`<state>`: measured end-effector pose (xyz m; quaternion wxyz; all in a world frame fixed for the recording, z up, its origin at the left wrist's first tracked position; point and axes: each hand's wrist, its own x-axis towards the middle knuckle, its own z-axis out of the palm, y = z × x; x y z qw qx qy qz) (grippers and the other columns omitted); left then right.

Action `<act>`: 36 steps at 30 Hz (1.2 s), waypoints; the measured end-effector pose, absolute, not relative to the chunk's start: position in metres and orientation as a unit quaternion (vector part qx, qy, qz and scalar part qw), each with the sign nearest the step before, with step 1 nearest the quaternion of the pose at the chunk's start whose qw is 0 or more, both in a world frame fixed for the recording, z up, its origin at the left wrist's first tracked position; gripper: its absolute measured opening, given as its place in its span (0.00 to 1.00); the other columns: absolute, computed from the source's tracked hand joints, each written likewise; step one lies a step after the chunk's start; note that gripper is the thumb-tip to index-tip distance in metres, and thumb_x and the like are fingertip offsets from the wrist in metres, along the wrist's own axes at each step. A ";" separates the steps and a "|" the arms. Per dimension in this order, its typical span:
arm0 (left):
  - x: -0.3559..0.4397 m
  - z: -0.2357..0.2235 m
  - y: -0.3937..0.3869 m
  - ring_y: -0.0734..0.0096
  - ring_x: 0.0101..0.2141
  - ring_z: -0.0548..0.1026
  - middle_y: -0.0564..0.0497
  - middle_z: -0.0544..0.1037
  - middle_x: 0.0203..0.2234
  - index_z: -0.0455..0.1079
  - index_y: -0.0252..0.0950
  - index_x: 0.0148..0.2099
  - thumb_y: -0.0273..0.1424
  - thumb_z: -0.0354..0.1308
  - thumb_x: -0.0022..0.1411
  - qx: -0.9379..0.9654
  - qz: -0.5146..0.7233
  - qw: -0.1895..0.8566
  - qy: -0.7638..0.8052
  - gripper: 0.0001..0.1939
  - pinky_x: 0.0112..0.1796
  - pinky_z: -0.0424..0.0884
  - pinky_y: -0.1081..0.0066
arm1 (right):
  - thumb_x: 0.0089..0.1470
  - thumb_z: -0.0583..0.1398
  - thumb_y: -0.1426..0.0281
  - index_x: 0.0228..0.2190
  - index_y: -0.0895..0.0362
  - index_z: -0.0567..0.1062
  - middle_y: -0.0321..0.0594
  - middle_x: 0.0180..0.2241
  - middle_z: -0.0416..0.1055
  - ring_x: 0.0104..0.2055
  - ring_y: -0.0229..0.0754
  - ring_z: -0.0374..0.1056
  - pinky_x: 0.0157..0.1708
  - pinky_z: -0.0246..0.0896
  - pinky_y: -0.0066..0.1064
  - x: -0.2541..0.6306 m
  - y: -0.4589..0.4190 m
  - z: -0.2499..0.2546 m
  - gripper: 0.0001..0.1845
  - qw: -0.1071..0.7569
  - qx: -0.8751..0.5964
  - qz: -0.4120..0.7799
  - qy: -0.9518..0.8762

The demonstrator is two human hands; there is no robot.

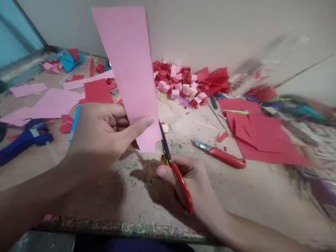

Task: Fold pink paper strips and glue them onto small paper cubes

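Note:
My left hand (105,131) pinches a long strip of pink paper (131,63) near its lower end, thumb in front and fingers behind. The strip stands nearly upright above the table, and its bottom corner has a notch. Red-handled scissors (181,187) are in my right hand (194,182), with the thumb and fingers around the handles. Their dark blades point up along the strip's lower right edge. Whether the blades are biting into the paper is hard to see. A small pale block (165,128) sits just behind the blades.
Folded red and pink paper cubes (181,82) are heaped against the wall. Right of the scissors lies a red-handled knife (220,154), near red paper sheets (262,136). A blue glue gun (26,140) and pink paper sheets (55,103) lie at left. The table's worn front edge (131,227) runs below.

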<state>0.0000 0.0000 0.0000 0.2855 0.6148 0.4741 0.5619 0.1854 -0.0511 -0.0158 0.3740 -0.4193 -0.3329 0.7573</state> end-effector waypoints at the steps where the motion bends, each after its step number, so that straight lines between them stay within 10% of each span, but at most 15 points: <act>1: 0.000 0.001 0.000 0.83 0.14 0.73 0.62 0.76 0.14 0.82 0.39 0.25 0.26 0.70 0.59 0.613 0.559 0.288 0.479 0.10 0.11 0.56 0.90 | 0.50 0.74 0.72 0.18 0.59 0.67 0.27 0.14 0.58 0.16 0.25 0.49 0.15 0.45 0.18 0.185 -0.051 -0.016 0.22 0.378 -0.420 0.753 -0.338; 10: 0.004 0.006 -0.001 0.80 0.16 0.75 0.59 0.78 0.15 0.81 0.36 0.24 0.22 0.70 0.57 0.574 0.569 0.339 0.481 0.10 0.12 0.58 0.88 | 0.55 0.71 0.58 0.25 0.57 0.70 0.31 0.17 0.63 0.18 0.31 0.57 0.19 0.56 0.26 0.189 -0.051 -0.034 0.22 0.374 -0.391 0.756 -0.367; 24: 0.004 0.007 -0.001 0.80 0.16 0.74 0.59 0.77 0.15 0.82 0.36 0.26 0.22 0.70 0.57 0.572 0.565 0.347 0.483 0.09 0.13 0.59 0.86 | 0.48 0.75 0.71 0.18 0.58 0.69 0.28 0.14 0.61 0.16 0.28 0.52 0.17 0.50 0.23 0.186 -0.049 -0.021 0.21 0.390 -0.415 0.738 -0.363; 36: 0.002 0.006 -0.002 0.83 0.14 0.71 0.58 0.78 0.15 0.83 0.36 0.26 0.26 0.70 0.58 0.583 0.561 0.314 0.496 0.09 0.12 0.58 0.87 | 0.58 0.69 0.58 0.25 0.56 0.69 0.31 0.17 0.62 0.18 0.34 0.58 0.20 0.55 0.29 0.192 -0.052 -0.043 0.20 0.372 -0.377 0.757 -0.383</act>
